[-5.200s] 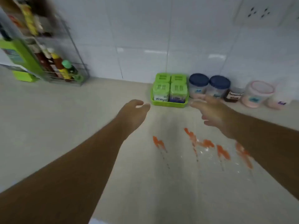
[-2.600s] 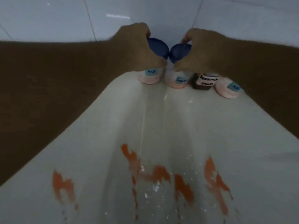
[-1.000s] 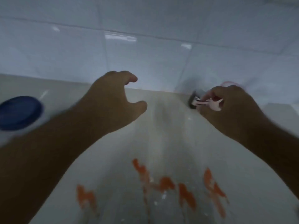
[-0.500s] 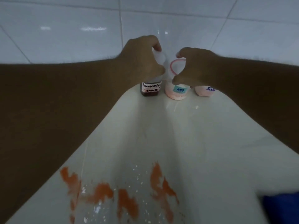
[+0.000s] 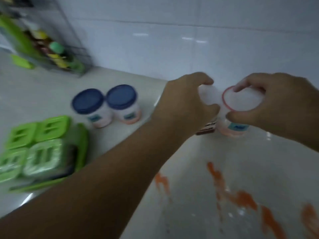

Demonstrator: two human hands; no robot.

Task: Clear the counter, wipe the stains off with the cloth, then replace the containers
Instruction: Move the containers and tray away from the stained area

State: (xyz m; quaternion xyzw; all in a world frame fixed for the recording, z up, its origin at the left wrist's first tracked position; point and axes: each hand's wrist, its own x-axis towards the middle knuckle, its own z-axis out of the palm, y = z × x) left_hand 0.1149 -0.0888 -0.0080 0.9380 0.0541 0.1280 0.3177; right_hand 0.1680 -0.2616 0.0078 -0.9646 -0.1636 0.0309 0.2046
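My left hand (image 5: 186, 102) is closed over the white lid of a dark sauce jar (image 5: 207, 129), mostly hidden beneath it. My right hand (image 5: 276, 104) grips a pink-rimmed jar (image 5: 241, 102) with a blue label. Both jars are held above the pale counter (image 5: 215, 152), side by side. Orange stains (image 5: 236, 195) streak the counter near me. Two blue-lidded jars (image 5: 105, 106) stand on the counter at the left. No cloth is in view.
A green tray of green-lidded boxes (image 5: 39, 152) sits at the left near edge. A wire rack with bottles (image 5: 51, 49) stands at the back left against the white tiled wall (image 5: 172, 40).
Both hands have carried the sauce jar and the pink-rimmed jar leftwards from the wall. The view has swung left, so the blue-lidded jars, tray and rack show again.
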